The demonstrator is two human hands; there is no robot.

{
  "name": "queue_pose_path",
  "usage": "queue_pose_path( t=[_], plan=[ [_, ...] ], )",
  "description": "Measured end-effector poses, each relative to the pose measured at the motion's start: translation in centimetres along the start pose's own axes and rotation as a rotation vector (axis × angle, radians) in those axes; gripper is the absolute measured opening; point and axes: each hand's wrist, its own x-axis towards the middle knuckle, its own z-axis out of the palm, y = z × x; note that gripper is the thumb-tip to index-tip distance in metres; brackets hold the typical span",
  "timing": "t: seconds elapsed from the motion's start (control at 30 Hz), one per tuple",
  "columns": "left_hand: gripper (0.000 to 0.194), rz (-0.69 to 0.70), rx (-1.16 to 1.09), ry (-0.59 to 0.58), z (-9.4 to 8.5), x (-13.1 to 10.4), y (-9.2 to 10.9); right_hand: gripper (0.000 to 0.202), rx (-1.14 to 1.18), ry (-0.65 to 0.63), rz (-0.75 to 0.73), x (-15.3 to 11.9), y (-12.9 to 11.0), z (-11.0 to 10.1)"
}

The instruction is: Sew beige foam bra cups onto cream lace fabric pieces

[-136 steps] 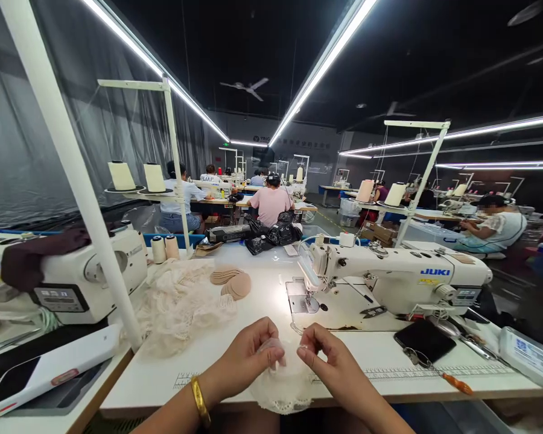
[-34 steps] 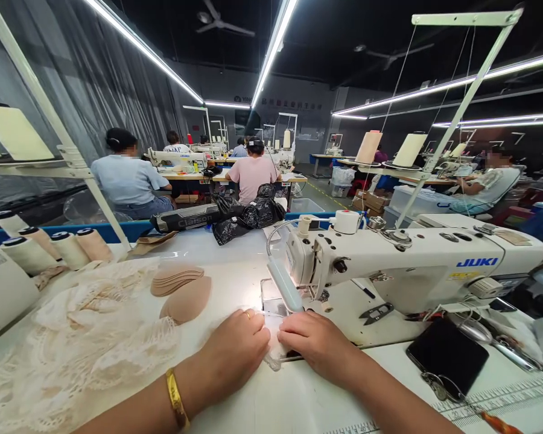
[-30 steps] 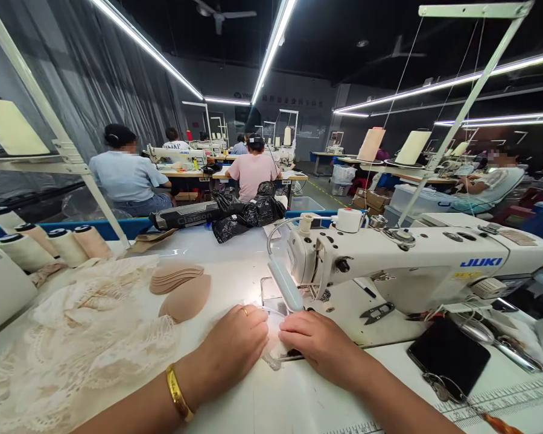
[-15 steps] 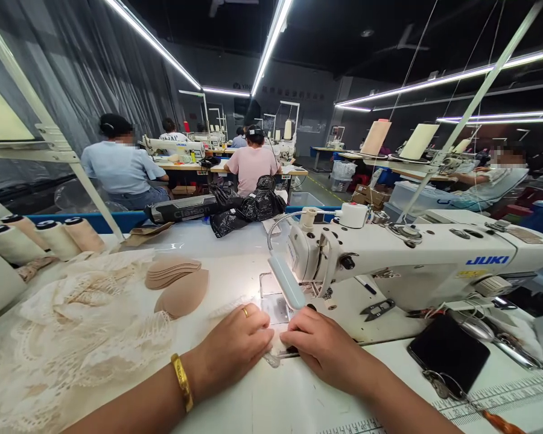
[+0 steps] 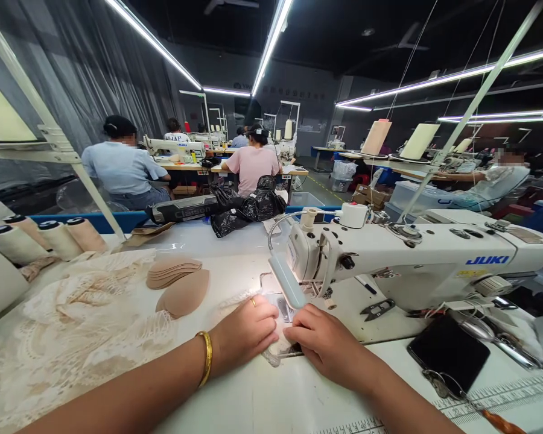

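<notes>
Under the sewing machine's [image 5: 312, 247] head, a thin piece of white lace [image 5: 272, 358] lies over the needle plate, mostly covered by my hands. My left hand [image 5: 244, 328] has its fingers curled down and closed on the lace, just left of the plate. Close by on the right, my right hand [image 5: 328, 343] pinches the same lace with bent fingers, its fingertips partly hidden. A pale lamp [image 5: 287, 283] on a bendy neck hangs directly above the fingers and hides the needle area.
Cream lace fabric [image 5: 85, 325] is heaped on the left, beside beige cups [image 5: 185, 294]. Thread snips [image 5: 377, 310], a black phone-like slab [image 5: 450, 349] and keys [image 5: 438, 384] lie to the right. Black plastic bags [image 5: 248, 208] sit along the far edge; several people work beyond.
My left hand has slid right and slightly forward, closer to the needle plate. The lace shows a little more behind and below it. My right hand has barely shifted.
</notes>
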Motion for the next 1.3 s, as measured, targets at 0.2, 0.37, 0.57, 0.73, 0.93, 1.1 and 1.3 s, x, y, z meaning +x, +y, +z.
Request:
queue_pose_path(
  t=[0.2, 0.37, 0.57, 0.73, 0.93, 1.1, 1.3],
  plan=[
    [0.030, -0.029, 0.001, -0.051, 0.2, 0.7, -0.5, 0.029, -0.002, -0.037, 0.031, 0.2, 0.1, -0.4],
    [0.028, -0.043, -0.036, -0.061, 0.0, 0.4, -0.4, 0.033, 0.015, -0.070, 0.025, 0.2, -0.1, -0.6],
    [0.026, -0.040, -0.059, -0.025, 0.1, 0.4, -0.5, 0.031, 0.023, -0.077, 0.054, 0.3, -0.1, -0.8],
    [0.026, -0.006, -0.072, -0.025, 0.5, 0.8, -0.9, 0.032, 0.015, -0.069, 0.110, 0.2, 0.2, -0.3],
    [0.020, 0.024, -0.058, -0.024, 1.2, 2.2, -2.1, 0.029, -0.037, -0.043, 0.183, 0.0, 0.7, 0.0],
    [0.018, 0.015, -0.073, -0.012, 1.1, 2.7, -2.4, 0.029, -0.078, -0.034, 0.195, 0.0, 0.9, 0.0],
    [0.020, 0.038, -0.067, 0.009, 1.3, 2.6, -2.6, 0.029, -0.084, -0.041, 0.197, -0.1, 1.0, 0.3]
  ],
)
